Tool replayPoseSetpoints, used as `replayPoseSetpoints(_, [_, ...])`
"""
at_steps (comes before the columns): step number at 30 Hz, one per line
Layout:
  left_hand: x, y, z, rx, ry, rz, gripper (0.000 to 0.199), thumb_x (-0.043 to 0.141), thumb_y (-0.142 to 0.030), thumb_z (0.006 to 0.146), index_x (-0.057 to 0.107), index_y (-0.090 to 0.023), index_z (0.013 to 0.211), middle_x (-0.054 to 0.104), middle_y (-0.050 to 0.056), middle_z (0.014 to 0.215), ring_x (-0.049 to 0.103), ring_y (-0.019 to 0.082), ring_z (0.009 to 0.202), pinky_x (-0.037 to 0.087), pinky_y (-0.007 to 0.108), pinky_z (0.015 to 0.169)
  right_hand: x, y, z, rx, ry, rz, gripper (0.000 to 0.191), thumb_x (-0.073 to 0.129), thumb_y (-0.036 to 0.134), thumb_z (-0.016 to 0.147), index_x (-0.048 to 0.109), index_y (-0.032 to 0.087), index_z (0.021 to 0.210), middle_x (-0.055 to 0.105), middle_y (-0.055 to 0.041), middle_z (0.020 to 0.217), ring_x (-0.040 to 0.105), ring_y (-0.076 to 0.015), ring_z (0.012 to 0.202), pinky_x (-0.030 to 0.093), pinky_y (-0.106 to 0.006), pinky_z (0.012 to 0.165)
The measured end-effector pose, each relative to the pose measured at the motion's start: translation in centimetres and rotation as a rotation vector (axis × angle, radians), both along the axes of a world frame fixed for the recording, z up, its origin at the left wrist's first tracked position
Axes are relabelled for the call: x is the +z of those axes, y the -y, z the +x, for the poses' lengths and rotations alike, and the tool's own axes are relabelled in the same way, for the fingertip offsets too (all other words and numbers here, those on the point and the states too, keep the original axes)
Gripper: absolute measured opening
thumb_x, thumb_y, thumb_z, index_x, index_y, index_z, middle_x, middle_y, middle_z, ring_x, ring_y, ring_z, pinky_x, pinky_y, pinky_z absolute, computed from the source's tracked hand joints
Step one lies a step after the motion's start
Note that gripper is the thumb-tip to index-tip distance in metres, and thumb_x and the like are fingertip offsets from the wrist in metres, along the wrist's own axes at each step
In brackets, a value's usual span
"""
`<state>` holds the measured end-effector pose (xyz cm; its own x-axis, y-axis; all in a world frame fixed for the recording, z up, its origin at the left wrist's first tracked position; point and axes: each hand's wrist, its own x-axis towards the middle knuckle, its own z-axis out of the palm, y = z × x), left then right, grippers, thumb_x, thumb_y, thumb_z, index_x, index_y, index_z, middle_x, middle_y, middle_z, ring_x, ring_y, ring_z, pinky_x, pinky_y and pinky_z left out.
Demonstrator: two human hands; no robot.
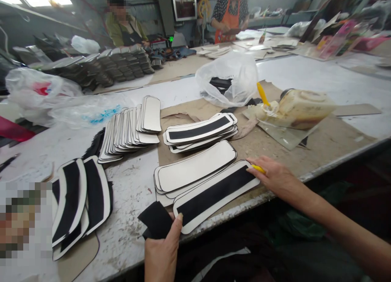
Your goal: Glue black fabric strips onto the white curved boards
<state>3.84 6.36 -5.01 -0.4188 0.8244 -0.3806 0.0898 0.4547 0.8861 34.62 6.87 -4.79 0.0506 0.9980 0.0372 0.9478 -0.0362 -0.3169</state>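
A curved white panel (191, 229) lies at the table's front edge, with a long black strip (214, 189) along its middle. My left hand (163, 249) has its thumb at the left end of that strip, and its fingers close round some loose black strips (156, 219). At the panel's right end, my right hand (271, 174) presses the strip with its fingertips. A thin yellow handle (259, 168) pokes out of the same hand; its other end is hidden. Just behind lies a stack of plain white panels (195, 166).
Strip-covered panels sit in a stack (200, 129) and a fanned pile (97, 192). Plain panels (131, 131) lean in a row. A glue-stained plastic container (308, 107) holds a yellow-handled tool (262, 94). Behind are a plastic bag (229, 80) and co-workers (230, 13).
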Motion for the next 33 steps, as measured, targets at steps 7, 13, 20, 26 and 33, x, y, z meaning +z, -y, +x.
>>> replayPoseSetpoints(7, [1.3, 1.3, -0.1, -0.095, 0.050, 0.076, 0.029, 0.075, -0.043, 0.064, 0.066, -0.017, 0.072, 0.055, -0.002, 0.048, 0.060, 0.019, 0.059, 0.051, 0.028, 0.060, 0.4, 0.6, -0.3, 0.026, 0.028, 0.045, 0.047, 0.034, 0.040, 0.095, 0.057, 0.012, 0.124, 0.064, -0.0157, 0.115, 0.059, -0.0307, 0.106, 0.043, -0.045, 0.096])
replayPoseSetpoints(13, [0.6, 1.1, -1.0, -0.149, 0.163, 0.087, 0.032, 0.068, -0.047, 0.073, 0.061, -0.016, 0.077, 0.055, -0.004, 0.055, 0.049, 0.012, 0.047, 0.042, 0.023, 0.045, 2.5, 0.5, -1.1, -0.034, -0.119, 0.091, 0.041, 0.035, 0.043, 0.090, 0.064, 0.019, 0.107, 0.068, -0.0133, 0.111, 0.061, -0.0309, 0.106, 0.042, -0.046, 0.099])
replayPoseSetpoints(20, [1.9, 1.1, -1.5, -0.145, 0.154, 0.029, 0.043, 0.066, -0.054, 0.073, 0.058, -0.015, 0.058, 0.054, -0.001, 0.047, 0.050, 0.012, 0.045, 0.041, 0.022, 0.044, 5.2, 0.2, -1.9, -0.161, -0.327, 0.036, 0.041, 0.041, 0.052, 0.087, 0.065, 0.022, 0.101, 0.071, -0.0060, 0.095, 0.066, -0.0241, 0.085, 0.050, -0.034, 0.080])
replayPoseSetpoints(26, [2.0, 1.4, -1.5, -0.110, 0.258, 0.118, 0.036, 0.072, -0.049, 0.071, 0.060, -0.016, 0.067, 0.057, -0.003, 0.051, 0.053, 0.013, 0.047, 0.045, 0.023, 0.046, 5.9, 0.0, -2.9, -0.238, -0.441, -0.116, 0.043, 0.059, 0.063, 0.072, 0.054, 0.022, 0.062, 0.058, -0.0004, 0.056, 0.055, -0.0172, 0.053, 0.043, -0.028, 0.052])
replayPoseSetpoints(33, [1.8, 1.4, -1.2, -0.023, 0.249, 0.002, 0.044, 0.073, -0.054, 0.066, 0.066, -0.011, 0.071, 0.063, 0.001, 0.057, 0.054, 0.014, 0.047, 0.047, 0.025, 0.046, 5.7, 0.8, -3.7, -0.178, -0.571, -0.130, 0.041, 0.055, 0.060, 0.079, 0.054, 0.021, 0.067, 0.051, 0.0025, 0.053, 0.046, -0.0128, 0.049, 0.038, -0.024, 0.048])
